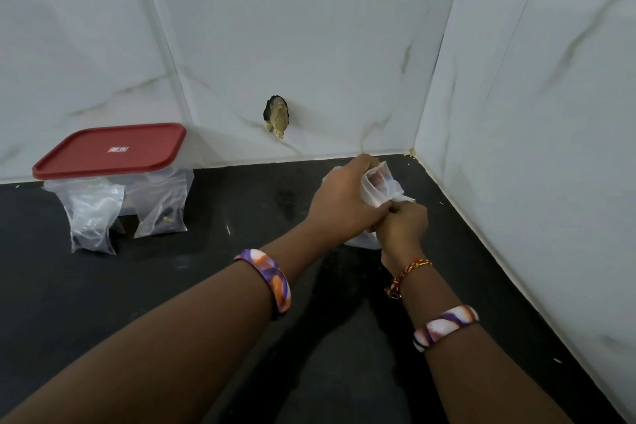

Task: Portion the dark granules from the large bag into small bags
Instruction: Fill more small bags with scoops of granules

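Note:
A clear plastic bag (382,188) stands near the back right corner of the black counter (206,286). My left hand (340,203) grips its upper part, fingers curled round the bunched plastic. My right hand (402,225) pinches the bag lower down, just below the left hand. The bag's bottom (363,241) shows under both hands; its contents are hidden. At the left, two small clear bags (93,220) (161,213) with dark granules in them stand on the counter.
A clear container with a red lid (113,151) sits behind the two small bags against the white tiled wall. A hole in the wall (277,115) is at centre. Tiled walls close the back and the right side.

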Motion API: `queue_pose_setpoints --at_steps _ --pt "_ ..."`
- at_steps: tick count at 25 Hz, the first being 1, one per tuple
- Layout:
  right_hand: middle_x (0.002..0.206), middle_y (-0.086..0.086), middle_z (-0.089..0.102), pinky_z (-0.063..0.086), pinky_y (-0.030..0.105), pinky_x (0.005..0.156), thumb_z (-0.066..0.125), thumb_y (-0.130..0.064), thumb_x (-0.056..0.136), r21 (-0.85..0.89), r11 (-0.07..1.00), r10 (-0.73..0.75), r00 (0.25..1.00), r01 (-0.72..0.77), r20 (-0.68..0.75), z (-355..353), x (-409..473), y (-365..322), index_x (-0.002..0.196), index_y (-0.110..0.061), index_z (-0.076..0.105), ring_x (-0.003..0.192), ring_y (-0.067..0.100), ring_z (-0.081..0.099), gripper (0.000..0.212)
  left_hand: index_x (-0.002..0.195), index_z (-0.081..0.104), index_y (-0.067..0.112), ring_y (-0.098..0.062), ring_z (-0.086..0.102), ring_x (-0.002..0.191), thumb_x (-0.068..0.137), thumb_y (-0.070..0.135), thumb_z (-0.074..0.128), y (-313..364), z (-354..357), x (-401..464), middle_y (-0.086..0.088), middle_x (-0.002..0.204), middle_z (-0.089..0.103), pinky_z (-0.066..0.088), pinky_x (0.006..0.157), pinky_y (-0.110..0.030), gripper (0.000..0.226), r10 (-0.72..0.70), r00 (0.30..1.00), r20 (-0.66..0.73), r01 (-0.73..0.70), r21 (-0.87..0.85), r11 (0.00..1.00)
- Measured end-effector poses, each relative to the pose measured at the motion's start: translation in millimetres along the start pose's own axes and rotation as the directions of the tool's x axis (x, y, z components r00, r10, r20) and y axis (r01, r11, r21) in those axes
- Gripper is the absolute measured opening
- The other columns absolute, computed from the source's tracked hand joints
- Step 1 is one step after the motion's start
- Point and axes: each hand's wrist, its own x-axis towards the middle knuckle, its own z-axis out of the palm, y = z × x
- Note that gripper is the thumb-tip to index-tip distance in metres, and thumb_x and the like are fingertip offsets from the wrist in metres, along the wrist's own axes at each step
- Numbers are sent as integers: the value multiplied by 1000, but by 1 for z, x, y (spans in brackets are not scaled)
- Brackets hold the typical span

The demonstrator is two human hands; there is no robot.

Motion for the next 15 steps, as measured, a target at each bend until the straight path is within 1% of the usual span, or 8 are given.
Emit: queue_pose_setpoints --at_steps 1,2,4,6,8,10,12,15 --pt "71 9 63 43 22 50 59 7 78 111 993 44 999 -44 8 -2 -2 -1 80 1 71 69 21 61 14 108 58 11 -15 63 91 76 25 73 0 -4 0 -2 99 66 54 80 -31 38 -27 999 -44 27 13 1000" --pt "72 10 67 46 22 47 62 5 76 177 982 55 998 -58 18 -4 -2 -2 78 -1 72 63 19 62 12 108 57 12 -16 63 91 76 24 72 -1 -7 0 -1 99 65 54 81 -33 37 -65 993 -97 68 23 997" --pt "74 9 69 45 16 42 66 2 76 188 979 72 996 -79 42 -10 -9 -5 83 -2 73 53 12 62 10 108 56 14 -19 63 94 75 22 71 -7 -14 2 -3 102 65 54 84 -37 37 -179 962 -206 187 20 982" --pt "74 10 69 39 11 36 67 2 77 234 967 85 995 -96 56 -20 -13 -9 84 -1 71 42 5 59 9 109 55 16 -22 63 97 75 23 71 -12 -20 2 -4 106 65 54 85 -38 38 -281 922 -265 293 5 956" --pt "70 11 67 36 10 34 66 2 77 260 957 109 991 -127 81 -32 -23 -14 82 0 70 38 3 56 6 111 53 17 -22 62 98 75 25 71 -13 -24 -3 -5 109 63 54 84 -38 41 -324 905 -277 341 15 940" --pt "67 10 65 35 9 33 64 3 79 267 950 136 983 -164 119 -43 -30 -16 82 1 68 43 6 55 6 112 51 16 -22 61 96 73 28 73 -11 -28 -11 -4 109 62 55 81 -38 47 -351 900 -258 371 33 928" --pt "66 9 66 35 10 33 64 2 79 262 946 156 977 -189 143 -52 -37 -16 84 1 68 47 9 55 7 113 48 14 -20 59 93 68 35 76 -9 -31 -19 -2 106 59 53 78 -36 56 -382 900 -208 404 74 912" --pt "69 10 67 36 13 37 64 1 80 245 950 155 974 -193 165 -65 -52 -17 84 -1 69 50 9 56 7 116 45 13 -22 58 98 64 41 79 -9 -39 -36 -3 109 57 53 85 -40 68 -391 906 -162 412 127 902"
